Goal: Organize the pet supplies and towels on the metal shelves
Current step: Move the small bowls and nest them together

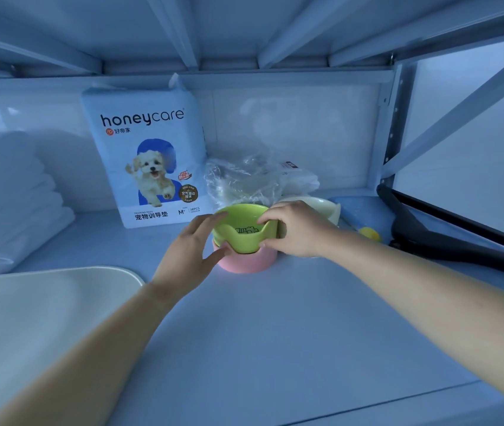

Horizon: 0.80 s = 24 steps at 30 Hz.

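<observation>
A green pet bowl (244,224) sits stacked inside a pink bowl (244,261) on the metal shelf (275,318). My left hand (191,249) holds the stack's left side, fingers along the green rim and thumb against the pink bowl. My right hand (295,230) grips the green bowl's right edge, fingers curled over the rim. A pack of honeycare training pads (149,158) stands upright behind the bowls to the left. Folded white towels (11,204) are piled at the far left.
A crumpled clear plastic bag (244,179) lies behind the bowls. A cream bowl (321,206), a blue pack (361,210), a small yellow object (369,233) and a black hanger (429,238) sit at the right. A cream tray (29,318) fills the near left.
</observation>
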{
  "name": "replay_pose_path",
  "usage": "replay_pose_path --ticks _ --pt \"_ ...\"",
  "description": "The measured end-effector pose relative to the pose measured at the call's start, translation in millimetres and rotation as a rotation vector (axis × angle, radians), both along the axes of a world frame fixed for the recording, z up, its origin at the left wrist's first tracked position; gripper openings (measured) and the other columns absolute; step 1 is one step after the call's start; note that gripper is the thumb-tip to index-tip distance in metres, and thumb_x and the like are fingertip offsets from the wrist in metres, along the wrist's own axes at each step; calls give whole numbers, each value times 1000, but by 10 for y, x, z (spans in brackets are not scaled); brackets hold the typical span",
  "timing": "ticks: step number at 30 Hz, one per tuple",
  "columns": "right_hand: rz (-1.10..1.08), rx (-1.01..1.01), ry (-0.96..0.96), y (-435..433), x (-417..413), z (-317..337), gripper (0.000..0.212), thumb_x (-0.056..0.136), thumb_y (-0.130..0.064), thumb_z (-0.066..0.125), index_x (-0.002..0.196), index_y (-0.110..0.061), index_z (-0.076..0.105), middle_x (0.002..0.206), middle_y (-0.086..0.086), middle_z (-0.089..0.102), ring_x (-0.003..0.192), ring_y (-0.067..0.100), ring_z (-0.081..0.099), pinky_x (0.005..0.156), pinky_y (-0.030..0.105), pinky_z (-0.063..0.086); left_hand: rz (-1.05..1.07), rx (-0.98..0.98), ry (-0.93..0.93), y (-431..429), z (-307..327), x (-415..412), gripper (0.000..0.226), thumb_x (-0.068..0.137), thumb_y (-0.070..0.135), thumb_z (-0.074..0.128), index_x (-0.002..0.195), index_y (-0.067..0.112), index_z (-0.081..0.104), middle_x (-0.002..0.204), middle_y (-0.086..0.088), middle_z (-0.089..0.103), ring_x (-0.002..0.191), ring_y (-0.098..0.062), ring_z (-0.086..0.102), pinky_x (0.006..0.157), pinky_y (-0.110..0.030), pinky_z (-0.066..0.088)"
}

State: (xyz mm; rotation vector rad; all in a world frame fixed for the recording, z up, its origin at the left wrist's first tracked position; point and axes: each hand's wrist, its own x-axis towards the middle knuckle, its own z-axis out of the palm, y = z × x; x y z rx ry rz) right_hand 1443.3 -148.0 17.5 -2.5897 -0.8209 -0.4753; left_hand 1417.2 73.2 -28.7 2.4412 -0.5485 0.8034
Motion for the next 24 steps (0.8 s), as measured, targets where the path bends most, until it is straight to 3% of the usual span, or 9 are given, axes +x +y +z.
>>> replay_pose_path --ticks 4,8,13,21,24 --pt "-33 -71 -35 63 -32 -97 29 78 -28 69 106 -22 64 105 -3 60 102 18 51 86 31 39 0 -45 72 33 -120 28 61 81 27 71 135 22 42 135 8 41 109 -16 53 88 -34 50" --pt "-62 -110 -68 91 -54 -125 25 81 -27 65 105 -21 63 106 -2 58 104 19 49 87 34 36 7 -156 95 -85 -205 29 60 79 19 73 131 18 44 134 6 38 109 -16 55 88 -38 52" --pt "-56 -123 -79 53 -73 -132 24 83 -26 64 107 -20 63 105 -1 58 102 19 51 93 37 34 18 -180 73 -139 -234 33 56 78 22 74 127 21 46 129 11 39 108 -13 55 86 -39 53" --pt "-62 -76 -48 24 -55 -124 27 82 -23 67 108 -16 64 109 1 58 96 20 53 84 26 32 69 -158 70 -216 -226 -1 57 80 24 72 129 20 43 133 9 37 105 -14 54 83 -38 52" --pt "-68 -91 -58 33 -59 -146 26 83 -23 64 109 -17 63 109 0 58 99 21 54 92 29 31 71 -154 73 -225 -222 -14 56 81 23 71 129 20 43 134 9 36 104 -15 54 83 -37 52"
